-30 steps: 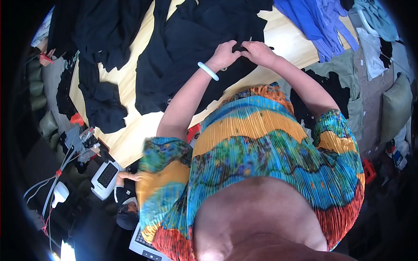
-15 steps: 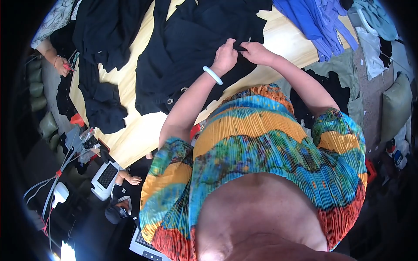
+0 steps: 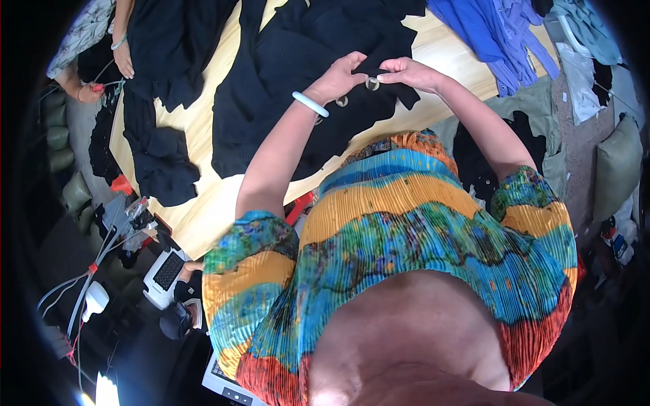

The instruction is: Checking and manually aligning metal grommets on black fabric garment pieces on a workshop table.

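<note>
A black garment (image 3: pixel 271 101) with large buttons lies spread across the wooden table in front of me. Near its front edge, my left hand (image 3: pixel 340 79), a pale bangle on its wrist, pinches the dark cloth between thumb and fingers. My right hand (image 3: pixel 412 74) grips the same cloth a little to the right, thumb and forefinger close together. Just below the gap between my fingertips shows a greyish button (image 3: pixel 372 83). A second button (image 3: pixel 342 101) sits below my left hand. The cloth right between the fingertips is partly hidden.
Another black garment (image 3: pixel 162 162) lies at the table's left. A co-worker's hand (image 3: pixel 89 93) holds something red-handled there; another hand (image 3: pixel 123 62) rests on black cloth. Blue-violet clothing (image 3: pixel 487 40) is heaped far right. Below it hang grey-green cloth (image 3: pixel 552 135) and a black piece (image 3: pixel 508 145).
My hands have turned and spread slightly, bringing a button into view between them. A thin light item by my right fingers no longer shows. At far left, a co-worker's second hand has come in.
</note>
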A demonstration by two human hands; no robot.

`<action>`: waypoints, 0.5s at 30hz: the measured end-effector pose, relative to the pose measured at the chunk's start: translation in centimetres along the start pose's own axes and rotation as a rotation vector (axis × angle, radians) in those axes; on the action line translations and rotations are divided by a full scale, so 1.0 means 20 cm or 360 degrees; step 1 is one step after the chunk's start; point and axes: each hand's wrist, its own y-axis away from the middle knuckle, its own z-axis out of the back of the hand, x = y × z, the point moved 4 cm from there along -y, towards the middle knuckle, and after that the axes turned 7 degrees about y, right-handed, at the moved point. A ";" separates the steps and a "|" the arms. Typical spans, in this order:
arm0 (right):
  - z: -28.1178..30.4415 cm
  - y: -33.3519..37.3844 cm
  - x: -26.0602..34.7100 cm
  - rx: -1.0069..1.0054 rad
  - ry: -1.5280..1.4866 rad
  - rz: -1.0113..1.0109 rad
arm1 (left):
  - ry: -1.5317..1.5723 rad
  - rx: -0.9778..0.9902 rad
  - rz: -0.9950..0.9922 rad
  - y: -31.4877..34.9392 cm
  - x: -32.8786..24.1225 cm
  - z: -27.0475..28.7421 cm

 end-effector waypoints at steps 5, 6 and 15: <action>0.01 -0.02 -0.03 0.0022 -0.0128 -0.0079 | 0.0026 -0.0003 0.0131 0.00 0.01 0.01; 0.02 -0.02 -0.05 -0.0017 -0.0015 -0.0123 | 0.0087 0.0011 0.0142 -0.01 0.00 -0.01; 0.08 0.25 -0.18 -0.0251 0.0906 -0.0196 | -0.1167 -0.0479 0.0116 -0.16 -0.06 -0.07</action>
